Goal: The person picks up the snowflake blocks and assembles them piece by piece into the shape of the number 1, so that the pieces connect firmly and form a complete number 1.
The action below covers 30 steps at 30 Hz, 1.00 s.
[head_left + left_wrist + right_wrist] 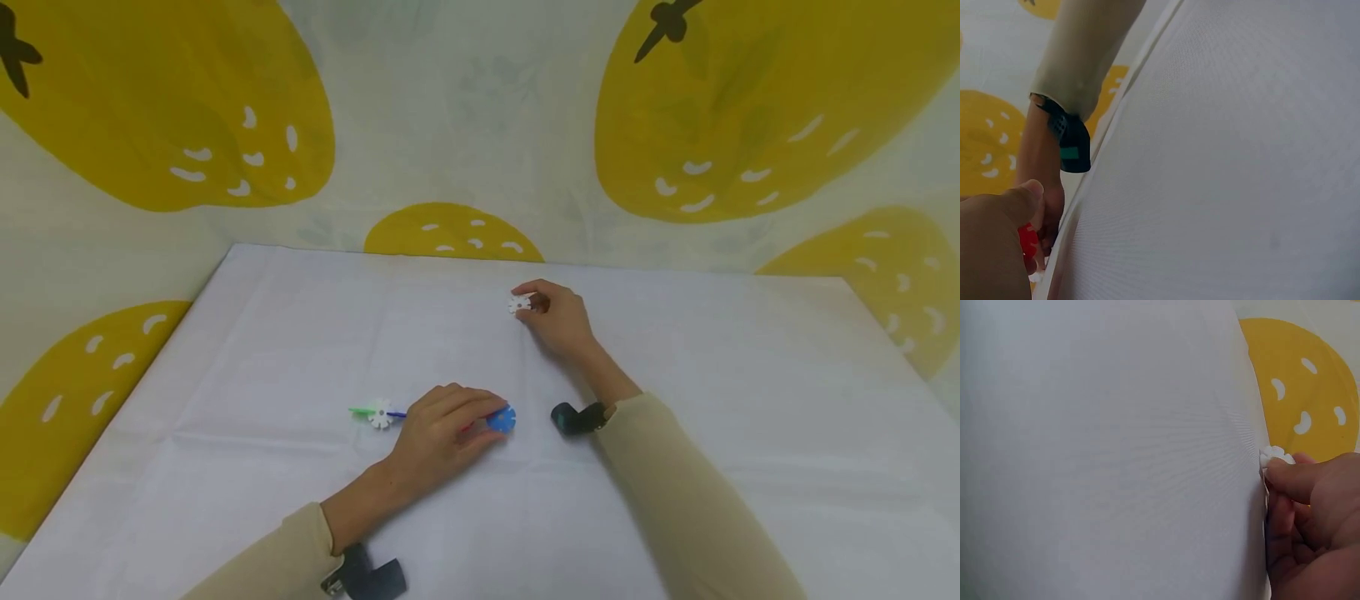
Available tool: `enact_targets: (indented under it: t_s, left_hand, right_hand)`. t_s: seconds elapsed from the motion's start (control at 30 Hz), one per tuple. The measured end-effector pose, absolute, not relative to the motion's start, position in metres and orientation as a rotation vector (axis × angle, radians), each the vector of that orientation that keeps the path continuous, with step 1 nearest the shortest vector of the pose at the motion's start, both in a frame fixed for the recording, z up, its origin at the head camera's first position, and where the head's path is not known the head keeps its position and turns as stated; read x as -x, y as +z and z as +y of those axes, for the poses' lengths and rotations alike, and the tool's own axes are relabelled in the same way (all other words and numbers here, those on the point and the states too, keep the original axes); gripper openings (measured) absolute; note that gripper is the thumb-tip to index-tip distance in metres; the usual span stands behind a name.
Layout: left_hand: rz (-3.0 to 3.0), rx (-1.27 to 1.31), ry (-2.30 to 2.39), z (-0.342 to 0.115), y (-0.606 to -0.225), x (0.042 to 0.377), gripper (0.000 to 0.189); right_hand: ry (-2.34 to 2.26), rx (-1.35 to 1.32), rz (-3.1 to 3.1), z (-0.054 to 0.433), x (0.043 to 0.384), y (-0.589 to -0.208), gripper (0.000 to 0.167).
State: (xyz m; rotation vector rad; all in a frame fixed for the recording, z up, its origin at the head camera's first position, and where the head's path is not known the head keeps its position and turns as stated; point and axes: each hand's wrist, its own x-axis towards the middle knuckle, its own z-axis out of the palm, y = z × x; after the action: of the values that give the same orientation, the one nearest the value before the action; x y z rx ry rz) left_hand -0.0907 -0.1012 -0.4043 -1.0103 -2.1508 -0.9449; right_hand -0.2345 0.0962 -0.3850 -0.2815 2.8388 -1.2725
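Observation:
My left hand [450, 425] grips a row of joined notched plastic discs near the middle of the table. At its fingertips shows a blue disc [502, 418]; a white disc [381, 414] and a green disc [360, 411], seen edge-on, stick out past the other side of the hand. A red disc [1027, 240] peeks out beside the thumb in the left wrist view. The hand hides the middle of the row. Farther back, my right hand [558, 317] pinches a single white notched disc [519, 304] between thumb and fingers, close over the cloth.
A white cloth [712, 358] with shallow creases covers the table. Behind it hangs a pale backdrop [465, 108] with large yellow fruit prints. Dark cameras [577, 418] are strapped at both wrists.

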Motion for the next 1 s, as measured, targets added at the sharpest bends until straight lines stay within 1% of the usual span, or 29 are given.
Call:
enact_targets:
  t_s: [0.4,0.7,1.0]
  left_hand:
    - [-2.132,1.012,-0.959,-0.102,-0.404,0.090,0.035]
    - [-2.141,1.016,-0.951,-0.102,-0.403,0.090,0.035]
    - [-2.150,1.023,-0.949,-0.103,-0.403,0.091,0.035]
  right_hand:
    - [-1.457,0.266,2.652,0.117,0.217,-0.371,0.030]
    - [-1.468,0.255,2.564,0.125,0.189,-0.361,0.036]
    - [-1.464,0.155,2.398,0.135,0.161,-0.360,0.035]
